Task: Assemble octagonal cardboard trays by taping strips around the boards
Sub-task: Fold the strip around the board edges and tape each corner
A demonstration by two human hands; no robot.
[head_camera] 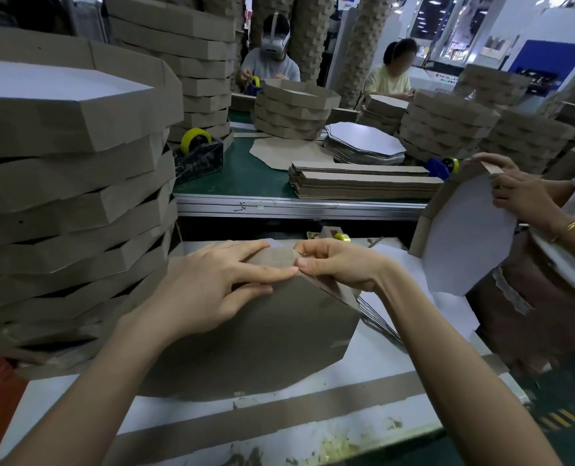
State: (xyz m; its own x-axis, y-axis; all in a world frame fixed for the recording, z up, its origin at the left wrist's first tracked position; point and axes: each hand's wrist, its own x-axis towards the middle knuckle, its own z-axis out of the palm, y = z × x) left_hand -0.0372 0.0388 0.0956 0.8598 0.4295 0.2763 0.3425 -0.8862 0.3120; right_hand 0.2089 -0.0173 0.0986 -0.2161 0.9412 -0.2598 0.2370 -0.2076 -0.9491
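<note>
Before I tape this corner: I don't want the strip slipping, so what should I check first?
1. Left hand presses the strip against the board: ok.
2. Right hand pinches the strip at the corner: ok.
3. Strip flush along the board edge: cannot tell, the hands cover it.
4. Tape roll close behind the hands: ok.
5. A hand free to fetch tape: not ok, both are busy.

Four yellow tape rolls (197, 137) show: at 10 o'clock, at 2, at 12 and far off at 12. Three other people (269, 62) are in view. The counter (245, 176) carries one pile of white boards (363, 142) and two piles of strips (363, 185). One tray (262, 331) lies under two grips, the left grip (208, 284) and the right grip (339, 264).
</note>
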